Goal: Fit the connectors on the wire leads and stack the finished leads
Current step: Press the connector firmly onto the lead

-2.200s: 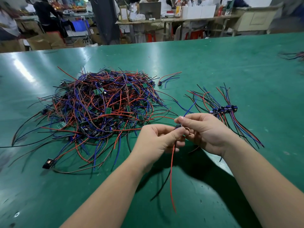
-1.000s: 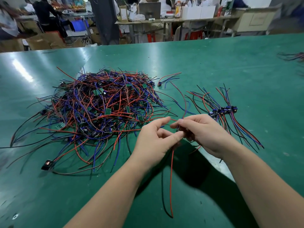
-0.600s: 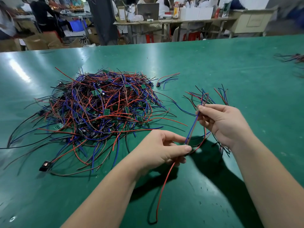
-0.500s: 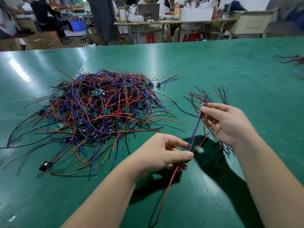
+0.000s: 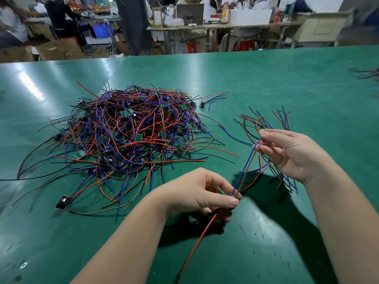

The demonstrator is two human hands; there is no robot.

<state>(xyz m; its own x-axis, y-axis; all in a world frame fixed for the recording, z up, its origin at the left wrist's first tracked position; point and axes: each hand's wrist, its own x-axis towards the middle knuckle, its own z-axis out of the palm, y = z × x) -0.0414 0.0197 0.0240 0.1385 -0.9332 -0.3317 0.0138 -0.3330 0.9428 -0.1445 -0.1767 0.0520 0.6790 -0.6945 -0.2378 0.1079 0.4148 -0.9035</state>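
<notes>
A big tangled pile of leads (image 5: 131,136), red, blue and black with small green boards among them, lies on the green table (image 5: 266,78). Everything else sits around that pile.

Nearer the person than the pile, off its lower right edge, the left hand (image 5: 196,193) is raised above the table. Its thumb and forefinger pinch the low end of one wire lead (image 5: 245,167); the other fingers are curled under. Whether a connector sits in that pinch cannot be told, as the fingers hide the spot. A red wire (image 5: 196,242) of the same lead hangs from this hand toward the person.

To the right of the pile, the right hand (image 5: 293,154) pinches the upper ends of the lead's blue and pale wires between thumb and forefinger, with the remaining fingers loosely bent. The lead runs taut and slanted between the two hands.

Beneath and beyond the right hand, apart from the pile, a small stack of leads (image 5: 264,121) lies fanned on the table.

Just off the pile's upper right edge rests one loose lead (image 5: 213,98). At the pile's lower left edge lies a black connector (image 5: 63,201) on its wires.
</notes>
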